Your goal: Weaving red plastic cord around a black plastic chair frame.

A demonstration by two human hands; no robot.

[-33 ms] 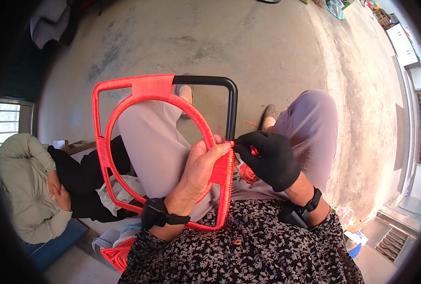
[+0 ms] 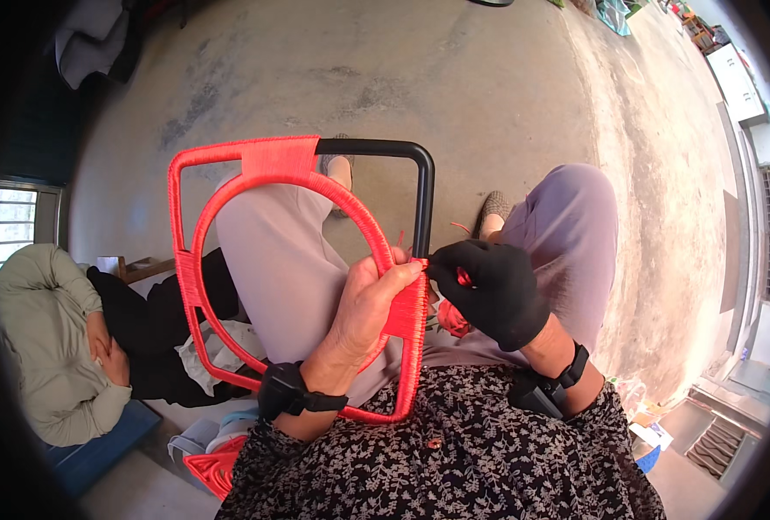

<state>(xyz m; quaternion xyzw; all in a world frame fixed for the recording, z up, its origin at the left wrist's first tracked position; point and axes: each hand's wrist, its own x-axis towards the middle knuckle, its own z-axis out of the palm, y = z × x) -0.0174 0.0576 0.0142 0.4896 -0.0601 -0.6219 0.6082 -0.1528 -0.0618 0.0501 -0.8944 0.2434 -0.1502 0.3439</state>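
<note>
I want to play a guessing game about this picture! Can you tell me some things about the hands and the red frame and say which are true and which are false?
1. The left hand is bare and grips the red cord-wrapped frame. True.
2. The right hand is bare too. False: it wears a black glove.
3. The whole frame is wrapped in red. False: its bare black metal corner is uncovered.
4. The right hand pinches red cord. True.
5. Another person in a pale green jacket sits at the left. True.

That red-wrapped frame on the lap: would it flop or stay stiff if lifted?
The frame probably stays stiff: its bare black tube looks like metal. Likely light, being open. The left hand steadies it alone while the gloved right hand pinches cord.
</note>
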